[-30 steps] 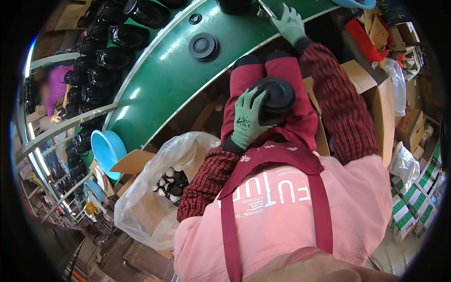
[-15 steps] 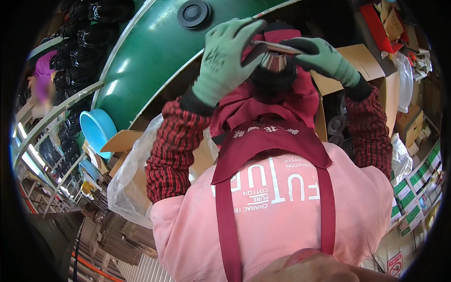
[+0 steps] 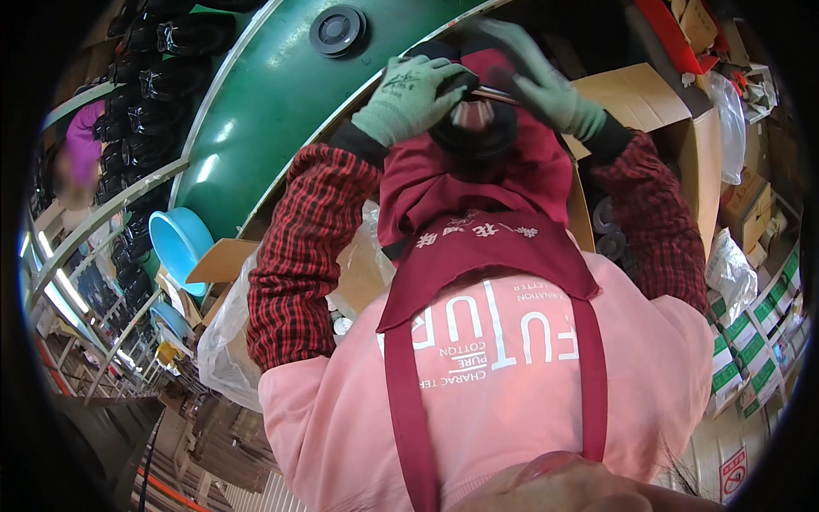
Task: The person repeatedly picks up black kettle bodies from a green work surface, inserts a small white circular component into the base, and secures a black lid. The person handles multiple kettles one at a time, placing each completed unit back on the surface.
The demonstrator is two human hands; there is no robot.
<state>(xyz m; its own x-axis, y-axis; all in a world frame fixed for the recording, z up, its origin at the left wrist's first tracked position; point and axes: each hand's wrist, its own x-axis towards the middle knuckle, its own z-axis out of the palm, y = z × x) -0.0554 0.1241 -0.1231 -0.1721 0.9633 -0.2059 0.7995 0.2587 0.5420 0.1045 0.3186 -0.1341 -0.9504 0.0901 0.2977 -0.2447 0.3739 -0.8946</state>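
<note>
Both my hands wear pale green gloves with dark fingertips. My left hand (image 3: 405, 98) is closed round the left end of a flat dark piece with a shiny metal edge (image 3: 496, 96), seen nearly edge-on. Right under it, a shiny metal cone-shaped part (image 3: 472, 114) shows above a black round part (image 3: 478, 143) over my lap. Whether these parts are joined, I cannot tell. My right hand (image 3: 559, 94) is by the piece's right end, smeared by motion, its fingers stretched up and away from the thumb. Whether its thumb touches the piece is unclear.
A dark grey disc (image 3: 338, 31) lies on the green table (image 3: 256, 94). Open cardboard boxes (image 3: 631, 98) stand on both sides of me, the right one holding grey round parts. A blue basin (image 3: 181, 243) is at left, near rows of glossy black items (image 3: 175, 77).
My left hand has come lower and slightly left with the dark piece. My right hand has moved left; its fingers were bent round the piece's right end and are now stretched upward.
</note>
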